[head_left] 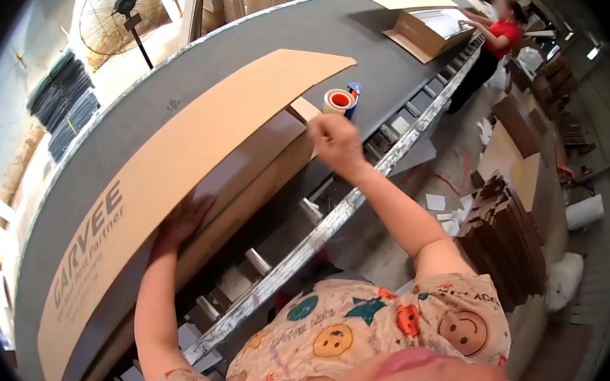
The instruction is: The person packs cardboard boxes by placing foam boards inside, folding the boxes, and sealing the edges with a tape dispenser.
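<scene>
A long brown cardboard box (274, 166) lies on the conveyor in front of me, its wide printed top flap (193, 138) raised. My left hand (191, 217) reaches under that flap into the box, fingers stretched out and resting on a pale surface inside; the flap's shadow partly dims it. At the box's far right end, my right hand (336, 143) is curled into a fist next to a small end flap (304, 110). Whatever its fingers hold, if anything, is hidden. Just beyond that fist stands a tape dispenser (341, 100) with a red-cored roll and blue body.
The grey conveyor belt (236, 42) has a roller strip and a worn metal rail (309, 244) on my side. Farther along, a person in red (504, 35) handles another open box (425, 34). Folded cardboard (498, 236) stands on the floor at right; a fan (126, 7) stands beyond the belt.
</scene>
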`<state>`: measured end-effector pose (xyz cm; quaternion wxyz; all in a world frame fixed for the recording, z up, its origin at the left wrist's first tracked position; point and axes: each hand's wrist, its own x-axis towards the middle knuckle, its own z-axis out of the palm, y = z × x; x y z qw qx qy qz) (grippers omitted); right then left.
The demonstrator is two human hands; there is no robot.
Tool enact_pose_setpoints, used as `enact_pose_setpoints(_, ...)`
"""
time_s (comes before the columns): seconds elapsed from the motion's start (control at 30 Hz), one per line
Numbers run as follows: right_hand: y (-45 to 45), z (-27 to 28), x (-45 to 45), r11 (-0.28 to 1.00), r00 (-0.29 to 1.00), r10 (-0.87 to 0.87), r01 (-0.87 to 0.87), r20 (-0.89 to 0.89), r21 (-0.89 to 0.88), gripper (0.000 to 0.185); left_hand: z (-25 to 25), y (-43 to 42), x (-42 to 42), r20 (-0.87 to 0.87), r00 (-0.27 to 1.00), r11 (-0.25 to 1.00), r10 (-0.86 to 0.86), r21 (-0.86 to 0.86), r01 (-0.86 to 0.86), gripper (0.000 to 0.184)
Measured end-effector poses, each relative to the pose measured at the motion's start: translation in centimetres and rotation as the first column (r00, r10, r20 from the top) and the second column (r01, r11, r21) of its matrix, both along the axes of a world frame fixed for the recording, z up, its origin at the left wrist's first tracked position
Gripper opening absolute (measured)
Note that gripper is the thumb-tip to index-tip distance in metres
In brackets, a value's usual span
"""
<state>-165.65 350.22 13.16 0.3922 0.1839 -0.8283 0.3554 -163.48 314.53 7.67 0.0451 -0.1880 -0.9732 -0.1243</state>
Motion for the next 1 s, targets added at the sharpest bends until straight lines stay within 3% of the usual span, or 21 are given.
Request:
enact_pose_setpoints(0.03, -3.1, 1.5, 2.0, 0.975, 0.993, 0.109, -0.116, 0.043, 0.188, 0.008, -0.8, -1.1, 0.7, 0.016, 0.999, 0.997, 0.031, -0.067, -0.03, 0.069)
enact_pose_setpoints(0.07, -5.9, 1.0, 3.1, 0.914, 0.971, 0.213, -0.236, 0.106, 0.329, 0.013, 1.7, -0.4, 1.5, 0.14, 0.989, 0.998, 0.055, -0.008, -0.055, 0.07)
enact_pose_setpoints(0.1, -8.3, 0.8, 3.3, 0.819, 0.937, 0.303, -0.348, 0.172, 0.456, 0.019, 2.1, -0.4, 1.7, 0.126, 0.991, 0.997, 0.047, 0.059, -0.054, 0.065)
enact_pose_setpoints(0.17, -11.3, -0.9, 2.5, 0.676, 0.93, 0.326, -0.357, 0.172, 0.644, 0.036, 5.0, 0.0, 2.9, 0.252, 0.964, 0.982, 0.08, 0.144, -0.119, 0.057)
enact_pose_setpoints(0.2, -12.1, -2.0, 0.8, 0.677, 0.937, 0.313, -0.335, 0.155, 0.655, 0.036, 4.0, -0.8, 2.9, 0.208, 0.967, 0.964, 0.147, 0.187, -0.186, 0.055)
enact_pose_setpoints(0.27, -13.0, -3.8, -2.1, 0.632, 0.906, 0.16, -0.399, 0.392, 0.664, 0.047, 3.7, -2.8, 5.9, 0.145, 0.974, 0.946, 0.175, 0.25, -0.207, 0.052)
enact_pose_setpoints(0.3, -13.4, -0.8, -0.5, 0.733, 0.816, 0.249, -0.511, 0.521, 0.45, 0.05, 4.5, -3.6, 8.3, 0.119, 0.983, 0.948, 0.139, 0.273, -0.167, 0.05)
enact_pose_setpoints(0.33, -13.6, -2.0, -1.2, 0.719, 0.821, 0.319, -0.535, 0.473, 0.444, 0.05, 3.2, -4.5, 10.7, -0.324, 0.932, 0.976, 0.165, 0.19, -0.106, 0.046)
enact_pose_setpoints(0.37, -14.0, -3.5, -2.0, 0.706, 0.816, 0.388, -0.561, 0.428, 0.432, 0.049, 3.3, -5.6, 12.8, -0.009, 0.923, 0.918, 0.385, 0.105, -0.382, 0.045)
enact_pose_setpoints(0.4, -14.0, -1.9, -1.4, 0.708, 0.791, 0.372, -0.58, 0.486, 0.403, 0.046, 3.1, -7.1, 13.6, 0.197, 0.817, 0.839, 0.542, -0.07, -0.54, 0.045)
enact_pose_setpoints(0.43, -14.3, -1.2, -1.4, 0.675, 0.732, 0.342, -0.628, 0.589, 0.388, 0.046, -0.4, -10.1, 14.6, 0.158, 0.754, 0.768, 0.637, -0.047, -0.639, 0.041)
enact_pose_setpoints(0.47, -14.4, -1.4, -1.8, 0.694, 0.736, 0.36, -0.622, 0.573, 0.363, 0.044, -0.3, -10.9, 13.5, -0.53, 0.792, 0.953, 0.302, 0.187, -0.237, 0.033)
enact_pose_setpoints(0.5, -14.7, -1.8, -2.3, 0.712, 0.74, 0.382, -0.618, 0.554, 0.334, 0.042, -0.5, -11.0, 13.2, -0.53, 0.775, 0.923, 0.345, 0.041, -0.383, 0.029)
enact_pose_setpoints(0.6, -16.0, -5.5, -3.8, 0.742, 0.875, 0.333, -0.473, 0.352, 0.475, 0.037, 1.3, -9.8, 10.7, -0.386, 0.726, 0.816, 0.569, 0.152, -0.558, 0.03)
enact_pose_setpoints(0.7, -15.7, -3.8, -2.6, 0.741, 0.857, 0.299, -0.486, 0.421, 0.463, 0.034, 0.2, -11.2, 10.6, -0.325, 0.721, 0.772, 0.611, 0.043, -0.635, 0.034)
enact_pose_setpoints(0.77, -15.5, -4.3, -2.2, 0.738, 0.849, 0.292, -0.493, 0.441, 0.46, 0.035, -0.6, -12.4, 11.3, -0.415, 0.754, 0.839, 0.509, 0.042, -0.543, 0.031)
enact_pose_setpoints(0.83, -16.5, -5.8, -2.5, 0.749, 0.896, 0.211, -0.405, 0.39, 0.524, 0.037, -7.2, -15.5, 13.6, -0.611, 0.765, 0.926, 0.203, -0.134, -0.353, 0.024)
enact_pose_setpoints(0.87, -17.0, -5.9, -2.7, 0.72, 0.872, 0.204, -0.441, 0.445, 0.535, 0.038, -1.7, -8.1, 14.2, -0.335, 0.827, 0.882, 0.452, 0.307, -0.358, 0.025)
enact_pose_setpoints(0.9, -16.9, -5.6, -2.9, 0.683, 0.842, 0.203, -0.487, 0.5, 0.544, 0.039, 1.1, -3.2, 13.7, -0.134, 0.899, 0.882, 0.416, -0.179, -0.435, 0.032)
enact_pose_setpoints(0.93, -17.0, -3.6, -2.5, 0.628, 0.742, 0.176, -0.59, 0.647, 0.507, 0.041, -1.9, -1.8, 14.0, -0.378, 0.883, 0.944, 0.28, -0.06, -0.325, 0.046)
enact_pose_setpoints(1.0, -17.1, -3.1, -2.3, 0.542, 0.617, 0.17, -0.71, 0.768, 0.45, 0.043, -1.2, 0.6, 13.5, -0.407, 0.851, 0.911, 0.332, -0.097, -0.402, 0.06)
